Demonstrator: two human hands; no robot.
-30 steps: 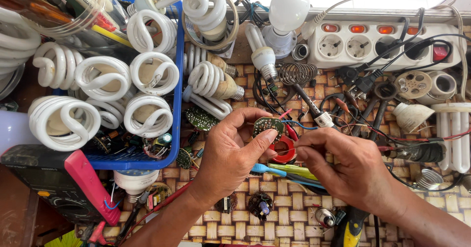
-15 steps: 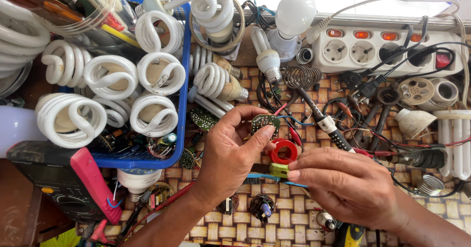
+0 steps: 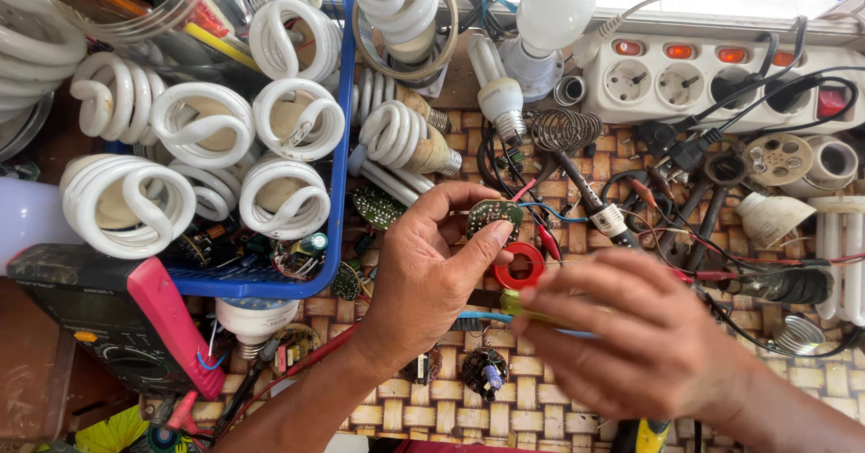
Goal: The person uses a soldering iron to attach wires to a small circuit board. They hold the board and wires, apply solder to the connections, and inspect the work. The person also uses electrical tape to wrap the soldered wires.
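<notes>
In the centre of the frame my left hand [image 3: 423, 273] pinches a small round green circuit board [image 3: 495, 216], thumb and forefinger clamped on its edge, holding it up above the woven bench [image 3: 505, 412]. My right hand [image 3: 644, 340], lower right and blurred, hovers just beside it; I cannot tell whether its fingers are closed on anything, though a green and blue tool [image 3: 532, 311] lies right at its fingertips. A red ring of tape or wire [image 3: 519, 267] sits just under the board. To the upper left, a blue tray [image 3: 335, 192] is packed with white spiral lamps [image 3: 126, 203]; a white power strip [image 3: 712, 79] runs along the upper right, and a dark meter with a pink edge [image 3: 117, 318] lies lower left.

I judge this the inspection step: the board is lifted for a look. The next move calls for a steady left pinch while the right hand brings a tool tip to it.
</notes>
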